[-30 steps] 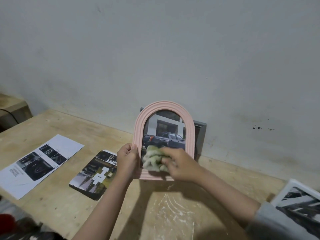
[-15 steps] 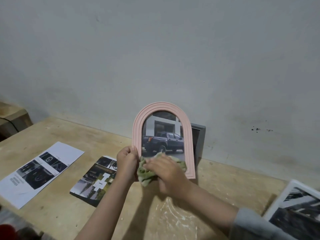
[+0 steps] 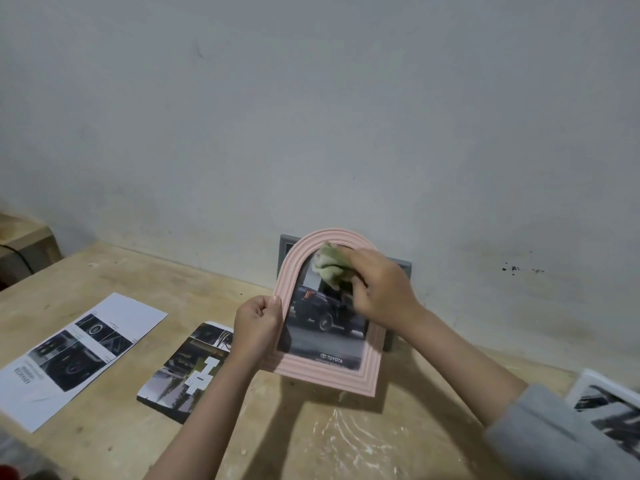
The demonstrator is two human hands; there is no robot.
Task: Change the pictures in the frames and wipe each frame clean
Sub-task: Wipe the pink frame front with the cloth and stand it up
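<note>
The pink frame (image 3: 329,370) has a round top and is held up just above the wooden bench (image 3: 104,271), tipped a little. A picture of a dark truck sits inside it. The left hand (image 3: 258,323) holds the frame by its left side, with the fingers curled round the edge and the thumb on the front. The right hand (image 3: 379,289) has a green cloth (image 3: 330,266) bunched in its curled fingers and presses it on the glass near the top of the arch.

This looks like the wiping step for this frame. To do it well, the left hand should keep the frame steady so it does not wobble or slip. The cloth should go over all the glass, from the top down to the bottom. It should also go into the little grooves of the pink rim, where dust can hide. A soft push is enough, since a hard push might pop the picture loose.

A gray frame (image 3: 403,266) leans on the wall just behind the pink one. A white frame (image 3: 588,382) lies at the right edge of the bench. Two loose pictures lie on the left: a dark photo (image 3: 187,372) near the left hand and a white sheet (image 3: 79,355) farther off. The other frames may need wiping too.
</note>
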